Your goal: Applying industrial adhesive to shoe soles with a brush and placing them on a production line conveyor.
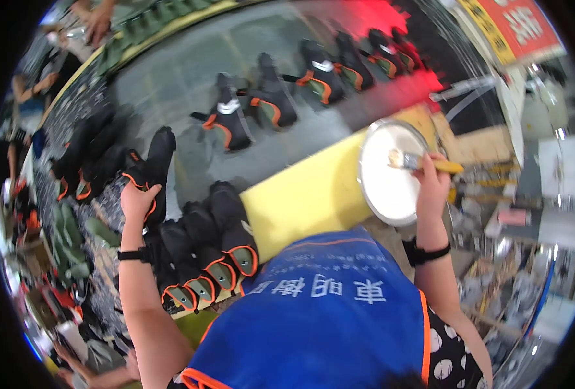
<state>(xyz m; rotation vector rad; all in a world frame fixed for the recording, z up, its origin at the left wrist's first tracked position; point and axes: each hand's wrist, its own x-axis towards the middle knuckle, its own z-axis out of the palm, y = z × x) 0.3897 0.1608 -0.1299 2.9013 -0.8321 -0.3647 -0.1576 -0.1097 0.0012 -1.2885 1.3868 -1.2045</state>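
My left hand (138,202) is closed around the orange-edged opening of a black shoe upper (161,154), which points up and away from me. In my right hand (432,185) is a paintbrush (448,166) with a yellow handle, gripped between thumb and fingers. Its pale bristles are over a round metal-rimmed bowl (364,185) of white liquid; I cannot tell whether they touch it. Beside my left wrist, several more black uppers (226,211) with orange edging lie in a row, green pieces showing in their openings.
A yellow board (307,194) lies between the uppers and the bowl. Beyond it, a grey-green conveyor belt (190,71) carries several black uppers (277,94), some under red light at the far right. Dark uppers (96,152) are heaped at left. Another person's hand (97,24) is at the far left.
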